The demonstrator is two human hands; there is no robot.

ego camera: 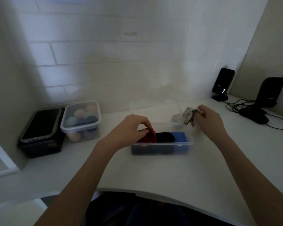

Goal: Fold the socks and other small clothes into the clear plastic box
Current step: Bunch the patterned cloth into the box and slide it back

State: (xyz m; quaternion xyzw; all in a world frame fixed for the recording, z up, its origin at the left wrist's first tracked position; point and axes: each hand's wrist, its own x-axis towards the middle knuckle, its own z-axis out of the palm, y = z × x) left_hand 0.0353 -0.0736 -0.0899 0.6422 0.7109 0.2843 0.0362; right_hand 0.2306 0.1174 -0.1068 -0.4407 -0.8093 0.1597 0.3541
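Observation:
A clear plastic box [162,145] stands on the white desk in front of me, its lid [155,106] open behind it. Inside lie a red cloth [149,136] at the left, a black cloth [164,137] in the middle and a blue cloth [178,136] at the right. My left hand [132,128] pinches the red cloth at the box's left end. My right hand [209,119] grips a crumpled white patterned cloth [185,116] just behind the box's right end.
A lidded clear tub of pastel balls [81,119] stands at the left, beside a black device [41,128] on a dark box. Two black speakers [222,84] and cables [235,106] occupy the back right. The tiled wall is close behind.

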